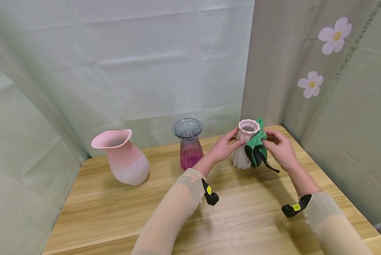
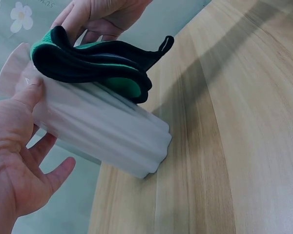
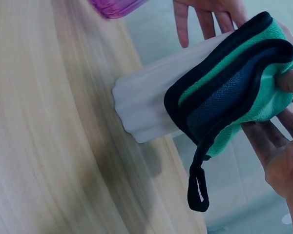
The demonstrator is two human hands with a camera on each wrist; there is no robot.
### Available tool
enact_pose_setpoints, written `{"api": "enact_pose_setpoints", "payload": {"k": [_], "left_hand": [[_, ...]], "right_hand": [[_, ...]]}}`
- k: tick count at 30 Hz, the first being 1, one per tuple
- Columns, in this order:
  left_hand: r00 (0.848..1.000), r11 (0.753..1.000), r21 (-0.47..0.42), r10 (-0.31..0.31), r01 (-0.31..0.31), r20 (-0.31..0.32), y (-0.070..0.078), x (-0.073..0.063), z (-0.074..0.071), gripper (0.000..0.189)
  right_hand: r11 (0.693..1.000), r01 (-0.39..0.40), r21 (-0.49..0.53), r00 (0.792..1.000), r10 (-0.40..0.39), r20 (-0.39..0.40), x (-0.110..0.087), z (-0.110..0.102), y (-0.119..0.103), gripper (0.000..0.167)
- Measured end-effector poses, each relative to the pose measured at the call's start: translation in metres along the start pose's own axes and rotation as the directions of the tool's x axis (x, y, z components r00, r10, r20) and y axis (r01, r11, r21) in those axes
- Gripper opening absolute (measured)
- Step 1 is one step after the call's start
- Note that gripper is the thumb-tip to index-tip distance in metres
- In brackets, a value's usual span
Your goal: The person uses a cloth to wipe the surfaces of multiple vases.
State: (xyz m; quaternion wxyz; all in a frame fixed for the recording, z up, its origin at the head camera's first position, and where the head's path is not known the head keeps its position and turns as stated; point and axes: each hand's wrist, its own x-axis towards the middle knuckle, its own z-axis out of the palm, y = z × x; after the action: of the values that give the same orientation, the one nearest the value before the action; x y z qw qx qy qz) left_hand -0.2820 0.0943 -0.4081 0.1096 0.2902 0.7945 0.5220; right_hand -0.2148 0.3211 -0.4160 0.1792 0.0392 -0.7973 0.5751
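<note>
A white fluted vase (image 1: 240, 157) with a scalloped rim stands at the back right of the table. My left hand (image 1: 223, 147) holds it near the neck, thumb on the front and fingers around its left side. A folded green cloth (image 1: 258, 141) with dark edging lies against the vase's right side. Between thumb and fingers, my right hand (image 1: 283, 148) pinches this cloth. From the cloth's corner hangs a black loop (image 3: 198, 190), best seen in the right wrist view. The cloth hides part of the vase's wall (image 2: 102, 124).
Left of the white vase stands a glass vase (image 1: 190, 150), bluish above and purple below. Further left is a pink-and-white vase (image 1: 126, 159) with a wide flared mouth. Curtains (image 1: 152, 71) enclose the wooden table (image 1: 113, 219) behind and at both sides.
</note>
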Motion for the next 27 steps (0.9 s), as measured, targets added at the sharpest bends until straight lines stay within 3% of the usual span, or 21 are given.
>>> {"api": "enact_pose_setpoints", "payload": {"k": [7,12,20,27], "left_hand": [[1.0,1.0,-0.002,0.007,-0.007,0.0,-0.001,0.0,0.0,0.068],[1.0,1.0,0.002,0.008,-0.008,0.006,-0.002,0.0,0.0,0.07],[1.0,1.0,0.004,-0.004,0.004,0.011,0.0,0.0,0.0,0.069],[1.0,1.0,0.011,-0.026,0.026,0.007,-0.001,-0.001,0.0,0.071]], "right_hand": [[0.998,-0.002,-0.056,0.999,-0.001,-0.047,-0.006,0.005,-0.006,0.031],[0.997,-0.013,-0.073,0.998,0.008,-0.068,-0.01,0.008,0.014,0.031],[0.998,-0.06,0.006,0.996,0.06,-0.062,-0.023,0.018,0.058,0.032],[0.998,-0.065,-0.003,0.997,0.065,-0.033,-0.032,0.023,0.075,0.034]]}}
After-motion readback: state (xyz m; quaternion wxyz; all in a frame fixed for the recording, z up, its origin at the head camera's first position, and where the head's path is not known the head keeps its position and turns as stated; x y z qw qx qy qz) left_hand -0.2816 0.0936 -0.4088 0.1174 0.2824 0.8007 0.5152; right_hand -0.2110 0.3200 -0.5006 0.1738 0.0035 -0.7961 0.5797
